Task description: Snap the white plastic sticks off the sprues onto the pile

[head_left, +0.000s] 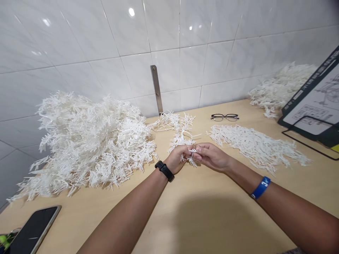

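Both my hands meet above the middle of the table, working on a small white branched plastic sprig. My left hand is closed around it, and little white tips stick out below the fingers. With thumb and fingers pinched, my right hand grips the same sprig from the other side. Just behind the hands lies a loose bunch of white sprigs. A large tangled heap of white branched sprigs rises to the left. To the right spreads a flatter pile of short white pieces.
Black-framed glasses lie at the back. A phone rests at the front left. Another white heap and a dark printed box with a black wire frame stand at the right. A metal bracket is fixed to the tiled wall.
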{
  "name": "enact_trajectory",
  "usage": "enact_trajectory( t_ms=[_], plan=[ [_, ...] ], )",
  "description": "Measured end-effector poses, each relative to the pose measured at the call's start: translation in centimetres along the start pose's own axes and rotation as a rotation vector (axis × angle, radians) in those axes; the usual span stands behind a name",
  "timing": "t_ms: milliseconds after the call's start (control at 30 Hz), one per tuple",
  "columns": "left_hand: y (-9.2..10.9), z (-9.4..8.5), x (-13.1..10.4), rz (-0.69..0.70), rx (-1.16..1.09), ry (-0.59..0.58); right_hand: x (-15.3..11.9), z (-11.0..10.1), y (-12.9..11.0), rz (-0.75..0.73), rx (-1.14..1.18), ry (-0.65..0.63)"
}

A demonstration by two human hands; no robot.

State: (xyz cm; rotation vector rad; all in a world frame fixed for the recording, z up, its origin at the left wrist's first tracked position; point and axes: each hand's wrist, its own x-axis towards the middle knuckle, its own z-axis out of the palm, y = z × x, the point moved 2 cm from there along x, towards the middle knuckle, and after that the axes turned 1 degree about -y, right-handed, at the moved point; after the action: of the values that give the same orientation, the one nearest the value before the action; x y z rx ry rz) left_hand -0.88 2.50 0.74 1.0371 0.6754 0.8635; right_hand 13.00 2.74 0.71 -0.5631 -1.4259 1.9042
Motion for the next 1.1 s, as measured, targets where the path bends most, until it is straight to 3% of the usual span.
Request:
enact_trajectory(
  t_ms=[100,267,467,533,600,700,933,1100],
  plan=[
    [0.3,-0.2,-0.2,0.011,-0.110,0.009,0.0,-0.3,-0.4,-0.036,0.017,0.093],
    [0.9,-0.5,-0.2,0.026,-0.344,0.060,-0.1,-1.9,-2.2,-0.200,-0.094,0.391],
    [0.3,-0.6,0.2,0.024,-0.408,0.102,-0.6,-4.9,-2.9,-0.146,-0.615,0.943],
    [0.1,-0.7,0.2,0.047,-0.392,0.112,-0.8,-5.6,-2.8,-0.128,-0.637,1.095],
    [0.1,-0.7,0.2,0.056,-0.372,0.107,-0.9,-5.8,-2.8,-0.143,-0.569,1.166],
    [0.1,-0.6,0.2,0.073,-0.331,0.107,-0.7,-4.8,-2.9,-0.187,-0.573,1.043],
    [-0.8,-0.2,0.6,0.098,-0.087,0.186,0.1,-1.8,-1.4,-0.142,-0.829,0.322],
    [-1.1,0.3,0.5,0.133,0.132,0.239,0.0,-1.8,-1.1,-0.050,-0.976,0.294]
  ],
)
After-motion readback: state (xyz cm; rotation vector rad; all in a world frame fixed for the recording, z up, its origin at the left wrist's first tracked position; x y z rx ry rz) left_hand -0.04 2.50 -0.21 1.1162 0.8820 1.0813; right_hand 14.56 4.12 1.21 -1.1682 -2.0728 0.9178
